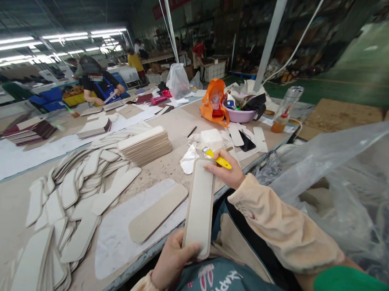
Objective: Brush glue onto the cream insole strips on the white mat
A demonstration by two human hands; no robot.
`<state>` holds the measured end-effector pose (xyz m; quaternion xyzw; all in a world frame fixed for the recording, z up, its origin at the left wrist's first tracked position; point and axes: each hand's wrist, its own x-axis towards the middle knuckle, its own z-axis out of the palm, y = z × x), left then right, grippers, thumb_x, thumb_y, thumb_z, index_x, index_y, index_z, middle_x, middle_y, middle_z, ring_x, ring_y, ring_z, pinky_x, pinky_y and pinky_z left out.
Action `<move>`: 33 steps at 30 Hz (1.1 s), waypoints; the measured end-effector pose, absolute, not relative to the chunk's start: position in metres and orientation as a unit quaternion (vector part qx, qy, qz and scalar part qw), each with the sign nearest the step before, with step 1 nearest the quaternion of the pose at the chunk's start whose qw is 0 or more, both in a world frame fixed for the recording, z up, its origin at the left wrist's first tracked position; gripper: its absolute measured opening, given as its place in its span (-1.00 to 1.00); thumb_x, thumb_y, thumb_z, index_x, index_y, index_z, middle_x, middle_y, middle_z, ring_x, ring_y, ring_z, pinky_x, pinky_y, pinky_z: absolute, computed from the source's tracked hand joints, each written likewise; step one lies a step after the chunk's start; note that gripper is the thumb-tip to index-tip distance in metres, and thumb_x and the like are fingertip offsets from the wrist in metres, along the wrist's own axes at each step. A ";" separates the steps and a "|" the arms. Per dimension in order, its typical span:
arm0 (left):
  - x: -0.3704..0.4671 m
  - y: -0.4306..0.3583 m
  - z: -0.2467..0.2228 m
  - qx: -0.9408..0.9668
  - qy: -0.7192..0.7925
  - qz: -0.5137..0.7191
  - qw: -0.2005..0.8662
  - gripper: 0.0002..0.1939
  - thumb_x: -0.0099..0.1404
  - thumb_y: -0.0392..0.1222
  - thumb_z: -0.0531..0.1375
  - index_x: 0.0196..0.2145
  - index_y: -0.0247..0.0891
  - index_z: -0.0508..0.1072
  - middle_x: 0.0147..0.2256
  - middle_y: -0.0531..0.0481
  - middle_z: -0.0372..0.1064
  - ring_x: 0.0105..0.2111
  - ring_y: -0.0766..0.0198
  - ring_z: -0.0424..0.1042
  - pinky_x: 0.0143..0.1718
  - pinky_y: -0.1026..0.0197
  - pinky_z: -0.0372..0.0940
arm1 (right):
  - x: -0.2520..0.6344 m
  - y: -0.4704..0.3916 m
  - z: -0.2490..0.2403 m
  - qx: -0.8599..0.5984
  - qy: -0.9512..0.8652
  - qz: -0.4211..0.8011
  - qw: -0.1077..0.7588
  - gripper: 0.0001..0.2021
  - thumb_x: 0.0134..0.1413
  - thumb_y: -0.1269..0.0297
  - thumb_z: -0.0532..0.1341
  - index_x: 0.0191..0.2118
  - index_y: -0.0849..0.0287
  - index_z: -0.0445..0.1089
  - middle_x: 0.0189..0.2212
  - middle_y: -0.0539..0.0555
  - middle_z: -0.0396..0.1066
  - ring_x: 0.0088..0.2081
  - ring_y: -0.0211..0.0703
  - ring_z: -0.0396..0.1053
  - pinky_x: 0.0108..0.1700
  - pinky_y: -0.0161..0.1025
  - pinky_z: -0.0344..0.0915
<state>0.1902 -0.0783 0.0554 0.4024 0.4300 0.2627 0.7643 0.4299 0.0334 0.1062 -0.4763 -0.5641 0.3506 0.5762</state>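
A long, pale grey panel with rounded corners (200, 207) is held lengthwise before me, over the table's front edge. My left hand (176, 256) grips its near end, thumb on top. At the far end my right hand (229, 170) pinches the panel's corner and also holds a brush with a yellow handle (224, 161), its bristles pointing away to the left. A similar beige panel (157, 213) lies flat on a white sheet (109, 250) just left of my hands.
Many loose panels (67, 212) are heaped on the left, behind them a neat stack (145, 146). Farther back are a white tub (211, 138), a phone (247, 142), an orange bag (213, 102), a purple basin (239, 115) and a bottle (280, 123). A co-worker (101, 85) sits across the table.
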 end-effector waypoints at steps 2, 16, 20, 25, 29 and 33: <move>0.189 -0.080 0.055 0.401 0.442 0.249 0.763 -0.55 0.06 -0.04 0.31 -0.14 -0.36 0.43 -0.30 -0.14 0.47 -0.37 0.21 0.43 -0.43 0.28 0.32 | 0.431 0.034 0.103 -0.478 -0.563 0.345 0.579 -0.64 -0.13 0.13 0.32 -0.36 0.07 0.10 -0.61 -0.17 0.06 -0.58 -0.31 0.02 -0.52 -0.33 0.01; 0.189 -0.082 0.053 0.360 0.437 0.248 0.786 -0.58 0.13 -0.04 0.26 -0.11 -0.35 0.41 -0.30 -0.12 0.48 -0.39 0.23 0.45 -0.42 0.27 0.38 | 0.433 0.039 0.090 -0.489 -0.555 0.320 0.592 -0.65 -0.14 0.17 0.33 -0.37 0.09 0.11 -0.59 -0.17 0.06 -0.58 -0.34 0.01 -0.53 -0.36 -0.01; 0.186 -0.082 0.048 0.360 0.438 0.253 0.784 -0.60 0.19 -0.04 0.21 -0.11 -0.37 0.42 -0.31 -0.14 0.48 -0.38 0.24 0.44 -0.38 0.25 0.39 | 0.431 0.039 0.091 -0.514 -0.562 0.303 0.573 -0.67 -0.11 0.13 0.31 -0.36 0.08 0.12 -0.60 -0.17 0.07 -0.58 -0.32 0.03 -0.52 -0.35 0.03; 0.183 -0.082 0.044 0.354 0.442 0.250 0.786 -0.59 0.20 -0.01 0.20 -0.12 -0.40 0.43 -0.33 -0.18 0.48 -0.40 0.23 0.44 -0.40 0.24 0.39 | 0.428 0.038 0.092 -0.516 -0.574 0.285 0.569 -0.69 -0.09 0.14 0.29 -0.36 0.09 0.12 -0.61 -0.18 0.05 -0.59 -0.33 0.03 -0.52 -0.36 0.02; 0.184 -0.080 0.046 0.336 0.454 0.250 0.786 -0.59 0.18 0.00 0.21 -0.17 -0.42 0.45 -0.38 -0.18 0.49 -0.42 0.22 0.46 -0.44 0.26 0.39 | 0.427 0.038 0.091 -0.507 -0.573 0.288 0.575 -0.71 -0.06 0.16 0.28 -0.36 0.09 0.11 -0.61 -0.18 0.04 -0.60 -0.35 0.00 -0.54 -0.37 0.00; 0.186 -0.079 0.052 0.301 0.459 0.259 0.795 -0.59 0.15 0.00 0.23 -0.19 -0.41 0.45 -0.38 -0.20 0.50 -0.38 0.13 0.50 -0.47 0.27 0.39 | 0.426 0.038 0.089 -0.511 -0.569 0.278 0.581 -0.71 -0.08 0.19 0.29 -0.37 0.10 0.12 -0.60 -0.17 0.05 -0.59 -0.35 0.01 -0.53 -0.36 0.00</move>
